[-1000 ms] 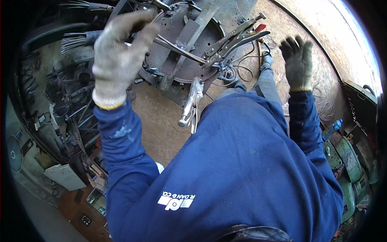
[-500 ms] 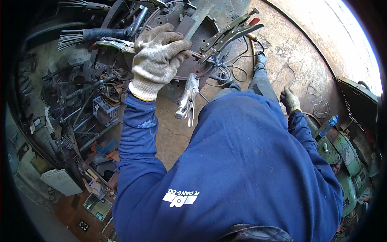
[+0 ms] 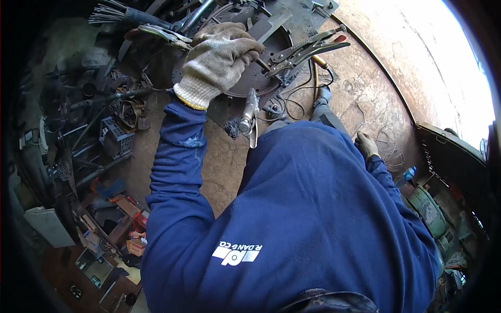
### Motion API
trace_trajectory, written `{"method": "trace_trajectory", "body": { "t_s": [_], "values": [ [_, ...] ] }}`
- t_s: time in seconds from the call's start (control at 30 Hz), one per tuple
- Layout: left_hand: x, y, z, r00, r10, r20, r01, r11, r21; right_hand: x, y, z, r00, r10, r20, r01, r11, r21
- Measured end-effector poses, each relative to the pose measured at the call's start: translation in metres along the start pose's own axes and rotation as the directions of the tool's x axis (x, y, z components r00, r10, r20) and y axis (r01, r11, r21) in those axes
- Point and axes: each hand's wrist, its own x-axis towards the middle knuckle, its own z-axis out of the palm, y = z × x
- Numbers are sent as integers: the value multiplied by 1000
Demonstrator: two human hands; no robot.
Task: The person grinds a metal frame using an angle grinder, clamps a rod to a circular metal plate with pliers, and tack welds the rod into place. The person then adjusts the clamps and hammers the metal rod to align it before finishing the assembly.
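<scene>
My left hand [image 3: 222, 60], in a grey-white knit glove, is closed round a thin metal rod [image 3: 263, 64] over a round steel plate [image 3: 308, 15]; the rod's end shows right of the fingers, the rest is hidden. Locking pliers [image 3: 305, 51] with long handles clamp the work just right of that hand. Another pair of locking pliers [image 3: 250, 116] hangs from the near rim, and a third pair [image 3: 166, 36] sits left of my fingers. My right hand [image 3: 367, 144], also gloved, hangs low at my right side, fingers loosely bent and apart, with nothing seen in it.
A cable [image 3: 296, 108] with a brass-coloured torch-like handle [image 3: 319, 61] trails beside the plate. At left lie scrap metal, pipes and a grey plastic crate [image 3: 116, 136]. Right of me stand a green metal machine [image 3: 427, 208], a blue-capped bottle [image 3: 407, 176] and a wire coil [image 3: 389, 148].
The view has shifted, and my left hand sits slightly further right over the plate, still closed on the rod. My right hand has swung a little nearer my body.
</scene>
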Motion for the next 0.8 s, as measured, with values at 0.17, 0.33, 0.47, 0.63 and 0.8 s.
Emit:
{"method": "trace_trajectory", "body": {
  "t_s": [0.17,0.33,0.47,0.63,0.8],
  "values": [
    [-3,-5,-6,1000,29,0,-29,999,44,-12,-54,39,995,-71,-69,66,995,-72],
    [-3,-7,-6,998,7,-68,-5,1000,23,2,-47,37,1000,-18,20,20,994,-110],
    [-4,-7,-2,975,47,-218,-39,998,43,0,-36,14,989,-120,83,145,763,-630],
    [-38,31,6,794,-427,-434,345,903,-257,3,-20,-6,985,-161,-56,93,784,-613],
    [-39,45,16,591,-767,-248,673,639,-374,-5,-52,-7,992,-122,0,88,714,-695]
  ]
}}
